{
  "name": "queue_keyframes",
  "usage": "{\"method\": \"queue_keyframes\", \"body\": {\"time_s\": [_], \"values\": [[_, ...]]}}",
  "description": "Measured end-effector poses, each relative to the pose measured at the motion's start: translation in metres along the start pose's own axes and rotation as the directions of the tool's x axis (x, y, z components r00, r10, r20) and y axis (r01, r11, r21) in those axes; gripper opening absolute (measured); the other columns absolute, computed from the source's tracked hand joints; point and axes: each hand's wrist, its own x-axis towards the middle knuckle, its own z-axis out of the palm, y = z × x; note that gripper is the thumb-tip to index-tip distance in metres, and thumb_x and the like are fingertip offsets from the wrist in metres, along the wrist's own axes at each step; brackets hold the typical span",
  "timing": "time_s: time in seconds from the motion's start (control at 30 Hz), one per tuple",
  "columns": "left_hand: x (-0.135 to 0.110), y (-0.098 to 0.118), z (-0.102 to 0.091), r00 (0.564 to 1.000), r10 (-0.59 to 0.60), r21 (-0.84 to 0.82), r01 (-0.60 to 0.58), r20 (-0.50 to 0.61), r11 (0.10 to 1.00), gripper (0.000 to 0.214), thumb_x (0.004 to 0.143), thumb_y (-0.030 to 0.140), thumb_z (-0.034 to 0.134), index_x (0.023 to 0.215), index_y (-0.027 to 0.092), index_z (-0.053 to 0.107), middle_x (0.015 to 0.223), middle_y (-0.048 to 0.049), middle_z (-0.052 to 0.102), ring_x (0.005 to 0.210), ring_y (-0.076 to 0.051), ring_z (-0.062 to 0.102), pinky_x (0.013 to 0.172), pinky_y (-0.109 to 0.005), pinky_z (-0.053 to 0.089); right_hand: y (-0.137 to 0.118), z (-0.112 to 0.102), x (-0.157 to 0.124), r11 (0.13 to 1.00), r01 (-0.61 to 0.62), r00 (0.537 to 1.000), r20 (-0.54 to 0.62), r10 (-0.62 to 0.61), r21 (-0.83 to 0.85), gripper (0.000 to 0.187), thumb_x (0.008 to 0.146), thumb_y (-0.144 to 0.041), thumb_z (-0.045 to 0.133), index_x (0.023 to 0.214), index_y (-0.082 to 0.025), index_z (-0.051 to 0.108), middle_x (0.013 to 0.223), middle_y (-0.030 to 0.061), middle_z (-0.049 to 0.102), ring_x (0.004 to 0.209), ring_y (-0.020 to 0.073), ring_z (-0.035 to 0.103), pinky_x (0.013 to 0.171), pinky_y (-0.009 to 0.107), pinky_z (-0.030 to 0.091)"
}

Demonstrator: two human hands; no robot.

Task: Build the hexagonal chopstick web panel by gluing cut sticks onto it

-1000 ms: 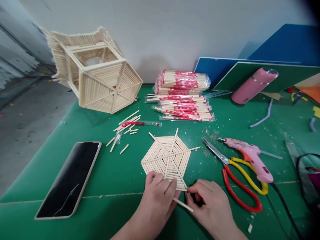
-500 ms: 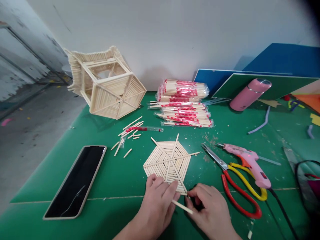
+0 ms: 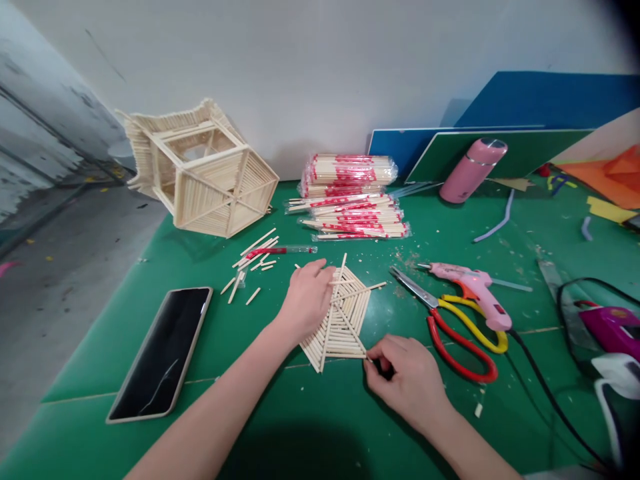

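Observation:
A flat hexagonal panel of wooden sticks point(image 3: 345, 323) lies on the green table point(image 3: 250, 347). My left hand point(image 3: 306, 299) rests on the panel's far left part, fingers curled over the sticks and pressing down. My right hand point(image 3: 405, 380) sits at the panel's near right corner, fingers pinched together at the end of a stick; what they hold is too small to make out. The loose stick seen between my hands earlier is hidden.
A stick-built lantern frame point(image 3: 205, 173) stands at the back left, wrapped chopstick bundles point(image 3: 350, 197) behind the panel, loose cut sticks point(image 3: 255, 257) nearby. A phone point(image 3: 163, 350) lies left. Scissors point(image 3: 450, 327), a pink glue gun point(image 3: 470, 287) with its cord and a pink bottle point(image 3: 470, 170) are right.
My left hand moved from the panel's near edge up to its far left side. The loose stick between my hands is gone from view. The camera shifted right.

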Motion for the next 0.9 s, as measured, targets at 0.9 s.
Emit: {"method": "queue_keyframes", "body": {"time_s": [0.9], "values": [[0.018,0.001,0.009,0.995,0.03,-0.02,-0.028,0.097,0.999,0.025,0.084,0.017,0.036,0.097,0.017,0.058,0.103,-0.0046,0.062,0.096,-0.021,0.051,0.083,-0.039,0.038,-0.001,-0.011,0.004,0.994,0.071,0.994,0.085,-0.064,-0.088,0.014,0.077,-0.021,0.05,0.066,-0.02,0.06,0.053,-0.003,0.055,0.052,0.0102,0.048,0.054,0.025,0.025]]}}
